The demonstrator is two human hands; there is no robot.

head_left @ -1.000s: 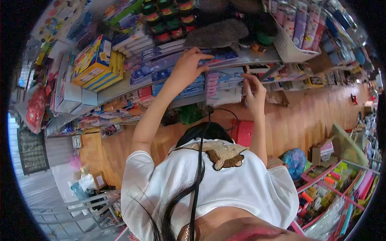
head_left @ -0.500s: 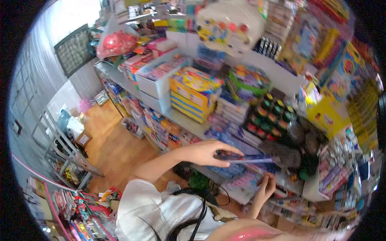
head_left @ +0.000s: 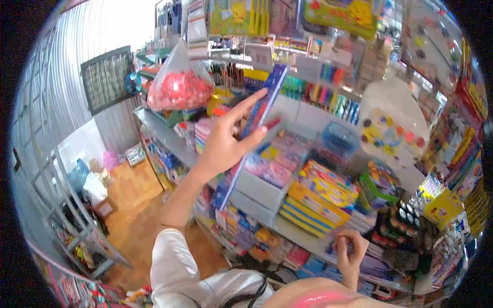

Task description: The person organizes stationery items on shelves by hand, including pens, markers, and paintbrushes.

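Observation:
My left hand (head_left: 226, 141) is raised in front of the shelf, its thumb and fingers closed around a long, flat blue box (head_left: 267, 92) with a pale edge. The box stands at a slant, one end high and the other low beside the shelf. By the thumb tip shows a small dark red piece, too blurred to name. Lower on the right, my right hand (head_left: 352, 251) has its fingers curled in toward the thumb, close to the shelf's front. A small dark patch shows at these fingers, and I cannot make out what it is.
Yellow boxes (head_left: 321, 200) and a white box (head_left: 257, 197) of pink packets stand on the shelf. A clear bag of red items (head_left: 182, 87) hangs at its left end. Further left are a metal ladder rack (head_left: 72, 210) and the wooden floor (head_left: 136, 187).
My left hand has risen, tilting the blue box from nearly level to steep. The right hand now has its fingers more curled. The view has turned toward the shelf's left end.

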